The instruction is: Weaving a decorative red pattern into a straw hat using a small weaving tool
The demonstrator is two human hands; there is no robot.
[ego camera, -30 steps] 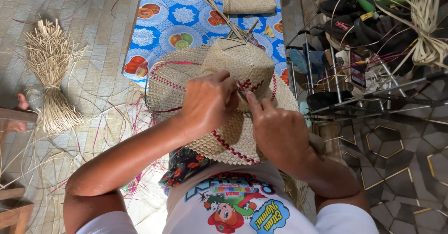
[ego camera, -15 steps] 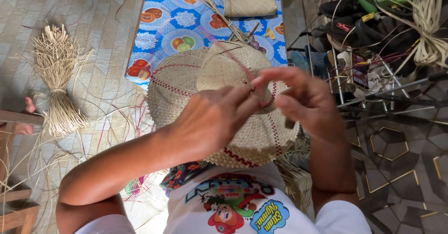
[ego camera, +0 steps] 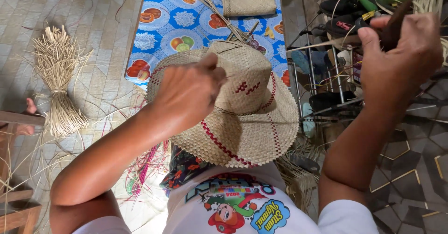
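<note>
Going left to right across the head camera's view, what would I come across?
Bundle of straw → left hand → woven straw hat → metal rack of shoes → right hand, raised and gripping a dark tool.

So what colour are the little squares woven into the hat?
Red, on the pale straw hat, held by the left hand; the head view shows it best.

Tan woven hat (ego camera: pixel 242 117) (red checks); blue fruit-patterned mat (ego camera: pixel 186 24)
</note>
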